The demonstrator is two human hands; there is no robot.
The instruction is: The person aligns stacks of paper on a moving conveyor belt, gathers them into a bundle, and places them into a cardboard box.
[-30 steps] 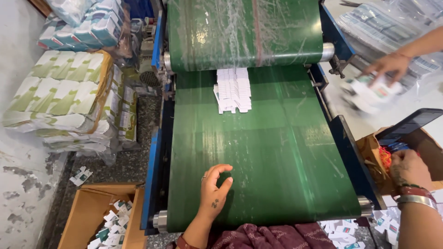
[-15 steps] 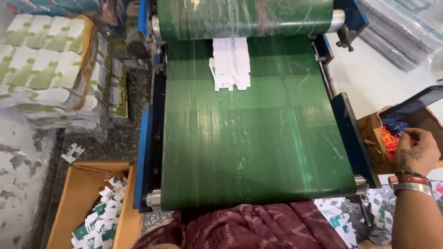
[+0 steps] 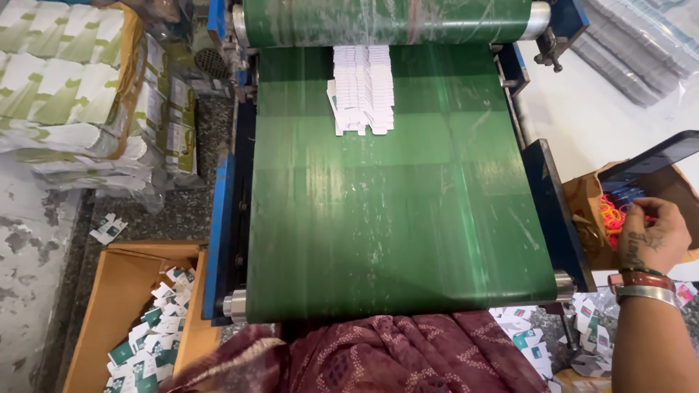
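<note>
Reaching to the side, the right hand (image 3: 652,236) sits at the near right, wrist ringed with bangles and fingers curled down into a brown box (image 3: 582,218) of coloured bands (image 3: 615,215). Whether it has pinched a band I cannot tell. The left hand is out of view. A maroon cloth (image 3: 378,356) lies at the near edge, just below the belt's front roller.

By my reading, the step in hand is picking a band out of the box. The next move would call for a long reach across the green belt (image 3: 393,218), since the stack (image 3: 362,87) of white cards lies at its far end, well apart from the hand and just short of the far roller (image 3: 393,20).

The stack lies flat, with its cards overlapping like shingles. Its long axis runs along the belt, pointing away from the person toward the roller. Its near end is ragged and slightly skewed to the left.
</note>
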